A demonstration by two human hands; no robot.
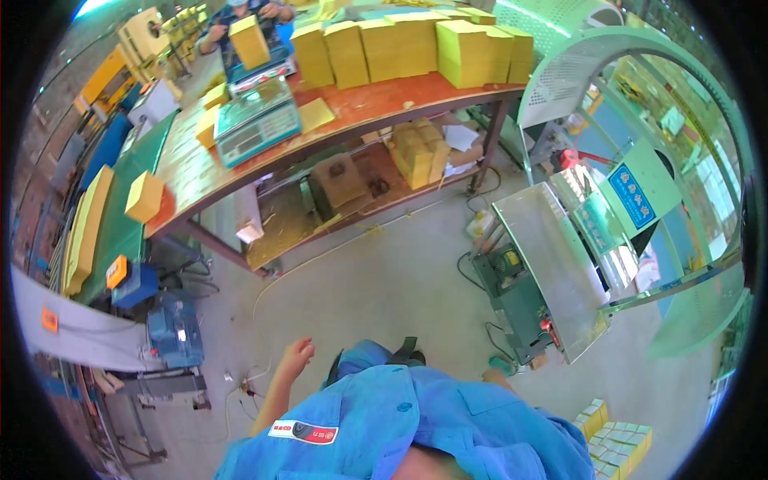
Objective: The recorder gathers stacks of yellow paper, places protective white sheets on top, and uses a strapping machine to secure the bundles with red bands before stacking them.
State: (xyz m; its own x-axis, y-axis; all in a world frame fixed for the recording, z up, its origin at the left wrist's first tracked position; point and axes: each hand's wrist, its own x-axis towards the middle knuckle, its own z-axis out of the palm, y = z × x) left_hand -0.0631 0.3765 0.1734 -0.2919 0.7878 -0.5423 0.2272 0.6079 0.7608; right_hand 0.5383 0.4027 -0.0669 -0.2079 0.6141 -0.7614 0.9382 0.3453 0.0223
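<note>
My left hand [298,355] hangs low over the grey floor, left of my blue work jacket [400,416]. Its fingers are loosely curled and apart, with nothing in them. Of my right arm only a short stretch of skin shows beside the jacket; my right hand [498,378] is mostly hidden, so its fingers cannot be made out. A small teal thing [502,366] lies close to it, its kind unclear. Ahead stands a red-topped workbench [384,104] bearing tall stacks of yellow paper [392,50] and a teal digital scale [258,120].
A machine with a metal table [552,256] and green curved guard [624,44] stands right. A green conveyor belt [136,216] with a blue motor [174,330] runs left. Across the bench a person [220,36] handles a yellow stack. Cables [258,308] cross the floor; yellow bundles [620,444] lie lower right.
</note>
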